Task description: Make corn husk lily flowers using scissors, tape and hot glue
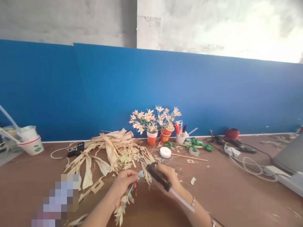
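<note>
My left hand (125, 184) is closed on the thin blue-green stem of a husk flower spray (121, 210). Its pale petals hang down past my wrist, and the stem's tip sticks up beyond my fingers. In my right hand (169, 176) is a black hot glue gun (159, 177), with a whitish glue stick (182, 199) poking out of its back end. The gun's front end points to the upper left, a little right of the stem's tip. Just beyond both hands lies a heap of dry corn husks (118, 146).
Orange cups (151, 138) of pale flowers (151, 118) stand by the blue partition (106, 85). Near them are a white tape roll (165, 152), a cup of pens (181, 138) and green strips (195, 143). Cables (246, 167) run on the right; paper cups (32, 145) stand left.
</note>
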The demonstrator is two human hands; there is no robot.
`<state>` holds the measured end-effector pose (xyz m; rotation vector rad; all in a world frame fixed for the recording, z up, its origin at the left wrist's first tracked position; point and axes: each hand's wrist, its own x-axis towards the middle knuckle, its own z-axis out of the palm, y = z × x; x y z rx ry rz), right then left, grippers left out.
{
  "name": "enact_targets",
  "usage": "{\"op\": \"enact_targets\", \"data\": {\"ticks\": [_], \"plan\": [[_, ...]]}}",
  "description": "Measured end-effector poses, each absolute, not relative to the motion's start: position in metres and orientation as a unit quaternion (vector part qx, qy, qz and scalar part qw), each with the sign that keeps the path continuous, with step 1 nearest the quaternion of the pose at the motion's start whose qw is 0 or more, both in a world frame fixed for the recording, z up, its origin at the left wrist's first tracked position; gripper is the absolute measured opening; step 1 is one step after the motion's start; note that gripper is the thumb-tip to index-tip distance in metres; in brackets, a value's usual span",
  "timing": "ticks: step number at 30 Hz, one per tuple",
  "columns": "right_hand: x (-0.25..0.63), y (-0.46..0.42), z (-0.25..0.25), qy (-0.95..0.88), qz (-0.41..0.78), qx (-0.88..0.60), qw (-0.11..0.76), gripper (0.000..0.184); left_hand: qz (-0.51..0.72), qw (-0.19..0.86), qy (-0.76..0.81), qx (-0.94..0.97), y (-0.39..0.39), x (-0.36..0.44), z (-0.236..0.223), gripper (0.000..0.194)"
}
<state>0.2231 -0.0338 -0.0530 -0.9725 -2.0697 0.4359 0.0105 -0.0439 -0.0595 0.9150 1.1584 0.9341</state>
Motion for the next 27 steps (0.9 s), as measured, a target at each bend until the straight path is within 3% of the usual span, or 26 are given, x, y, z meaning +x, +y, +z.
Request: {"op": "enact_targets", "data": {"ticks": [4, 8, 10, 13, 19, 23, 25, 27], "plan": [[0.26, -0.015, -0.047, -0.607, 0.07, -0.616, 0.497, 0.021, 0.412, 0.639, 0.513, 0.4, -0.042, 0.009, -0.059, 0.028], [0.314, 0.006, -0.05, -0.549, 0.056, -0.772, 0.316, 0.022, 0.431, 0.648, 0.496, 0.385, -0.042, 0.01, -0.059, 0.027], [0.332, 0.013, -0.057, -0.567, 0.068, -0.777, 0.265, 0.022, 0.432, 0.656, 0.486, 0.383, -0.042, 0.011, -0.059, 0.028], [0.34, 0.014, -0.065, -0.563, 0.06, -0.783, 0.256, 0.02, 0.423, 0.665, 0.481, 0.385, -0.043, 0.012, -0.057, 0.03], [0.303, 0.004, -0.048, -0.563, 0.069, -0.734, 0.373, 0.021, 0.425, 0.671, 0.464, 0.392, -0.047, 0.015, -0.05, 0.026], [0.236, -0.014, -0.046, -0.653, 0.234, -0.613, 0.378, 0.032, 0.419, 0.673, 0.469, 0.389, -0.049, 0.018, -0.05, 0.025], [0.205, -0.026, -0.05, -0.635, 0.503, -0.454, 0.371, 0.044, 0.418, 0.672, 0.471, 0.39, -0.05, 0.019, -0.05, 0.026], [0.185, -0.036, -0.053, -0.577, 0.615, -0.392, 0.368, 0.053, 0.415, 0.671, 0.465, 0.402, -0.05, 0.019, -0.05, 0.027]]}}
